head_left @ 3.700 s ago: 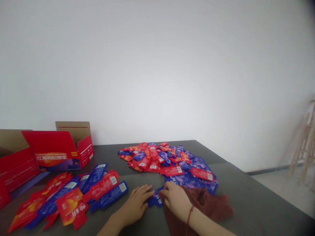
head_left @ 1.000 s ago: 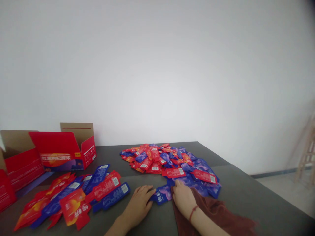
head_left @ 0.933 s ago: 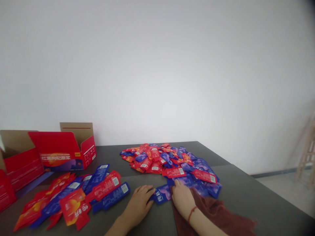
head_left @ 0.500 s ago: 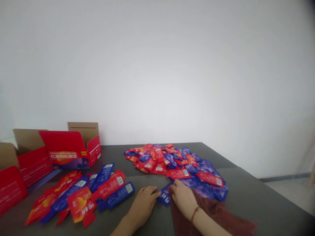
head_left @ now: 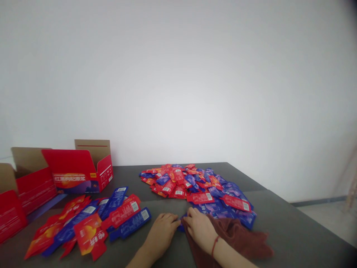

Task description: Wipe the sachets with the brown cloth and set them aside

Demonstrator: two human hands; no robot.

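Note:
My left hand [head_left: 164, 230] rests low over the table, fingers bent. Its thumb and fingertips hold the near-left end of a blue pouch [head_left: 181, 225], which is mostly hidden. Close beside it, my right hand [head_left: 200, 227] grips a brown cloth [head_left: 237, 238] and presses it over that pouch. The cloth trails to the right across the table. Just beyond my right hand lies a heap of red and blue pouches [head_left: 178, 176], with blue ones [head_left: 231, 212] spread toward the right.
Several more red and blue pouches [head_left: 122, 214] lie on the dark table [head_left: 156, 203] to the left. Open red cartons [head_left: 75, 175] stand at the far left with flaps up. A white wall [head_left: 178, 93] rises behind the table, whose right edge slants away.
My right hand has slid the cloth left across the blue pouch, toward my left hand, covering more of it. The left hand stays nearly in place. The view has shifted slightly.

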